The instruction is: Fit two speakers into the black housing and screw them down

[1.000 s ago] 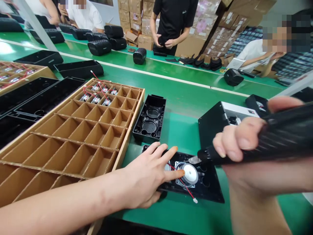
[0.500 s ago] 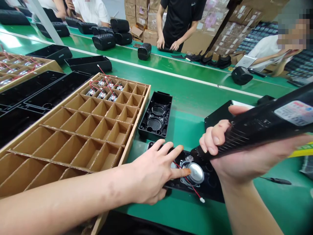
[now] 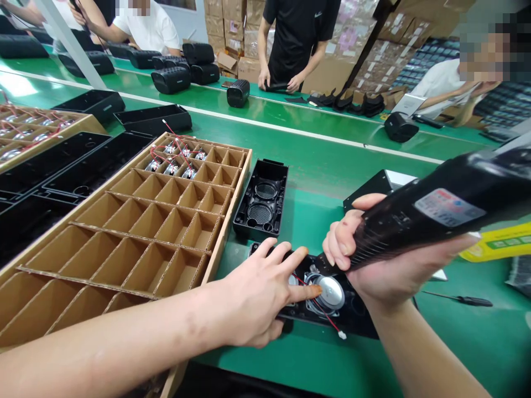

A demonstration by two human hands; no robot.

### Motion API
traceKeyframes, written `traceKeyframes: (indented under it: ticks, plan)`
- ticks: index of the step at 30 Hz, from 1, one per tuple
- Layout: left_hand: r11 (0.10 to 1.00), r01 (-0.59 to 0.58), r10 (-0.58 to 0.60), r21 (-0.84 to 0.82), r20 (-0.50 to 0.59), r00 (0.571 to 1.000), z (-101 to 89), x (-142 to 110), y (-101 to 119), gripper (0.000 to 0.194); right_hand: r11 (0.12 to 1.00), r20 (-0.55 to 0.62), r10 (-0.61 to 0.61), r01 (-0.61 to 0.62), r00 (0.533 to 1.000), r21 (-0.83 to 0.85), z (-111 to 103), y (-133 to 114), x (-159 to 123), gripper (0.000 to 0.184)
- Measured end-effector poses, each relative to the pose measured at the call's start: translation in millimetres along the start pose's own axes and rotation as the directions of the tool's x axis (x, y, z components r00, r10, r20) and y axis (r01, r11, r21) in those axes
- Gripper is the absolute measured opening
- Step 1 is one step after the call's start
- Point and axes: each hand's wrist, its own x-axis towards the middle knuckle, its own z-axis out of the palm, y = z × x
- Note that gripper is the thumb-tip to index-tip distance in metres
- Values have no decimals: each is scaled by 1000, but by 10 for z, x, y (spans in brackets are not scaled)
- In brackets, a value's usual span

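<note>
My right hand (image 3: 385,271) is wrapped round a thick black electric screwdriver (image 3: 398,224), which tilts down to the left. Its nose meets the upper left edge of a round silver speaker driver (image 3: 332,293); the tip itself is hard to make out. The driver sits in a black speaker housing (image 3: 359,318) lying on the green bench. With fingers spread, my left hand (image 3: 261,293) lies across that housing, and its index finger touches the driver. A red and black wire with a white plug (image 3: 342,335) hangs over the housing's near edge. Part of another driver shows beneath my left fingers.
A divided cardboard box (image 3: 176,215) holds several wired drivers at its far end. Behind my hands stands an open black housing (image 3: 261,199). A thin screwdriver (image 3: 475,301) lies at right. Across the bench are people and finished-looking black speakers (image 3: 171,79).
The electric screwdriver and my right hand have shifted slightly left, its nose now closer over the driver's edge. My left hand stays on the housing. The whole view has shifted a little.
</note>
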Motion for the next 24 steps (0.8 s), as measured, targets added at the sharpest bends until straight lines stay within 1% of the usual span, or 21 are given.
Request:
traceKeyframes:
  ticks: [3, 6, 10, 16, 18, 20, 22, 24]
  plan:
    - [1000, 3, -3, -7, 8, 1000, -10, -4, -1, 77, 1000, 76, 17, -19, 997, 13, -17, 3, -18, 68]
    - [1000, 12, -12, -12, 12, 1000, -27, -5, 5, 78, 999, 158, 20, -25, 987, 30, -45, 27, -25, 72]
    - [999, 26, -25, -26, 32, 999, -52, 5, 15, 77, 996, 140, 30, -42, 990, 82, -54, 61, -33, 68]
    - [998, 17, -15, -52, 42, 999, -68, 4, -1, 78, 994, 133, 71, -81, 989, 70, 1, 105, -39, 70]
    - [998, 18, -14, -61, 52, 999, -68, -8, 3, 79, 996, 107, 68, -75, 992, 58, 30, 84, -46, 73]
    - [997, 28, -24, -69, 60, 998, -59, -22, 17, 80, 997, 65, 31, -35, 997, 65, 19, -6, -57, 71]
    - [996, 54, -50, -78, 61, 997, -33, -28, 38, 80, 997, -15, -59, 60, 998, 50, -82, -190, -70, 63]
    - [993, 83, -79, -88, 46, 996, 11, -18, 60, 78, 988, -148, -152, 148, 977, -42, -293, -450, -82, 60]
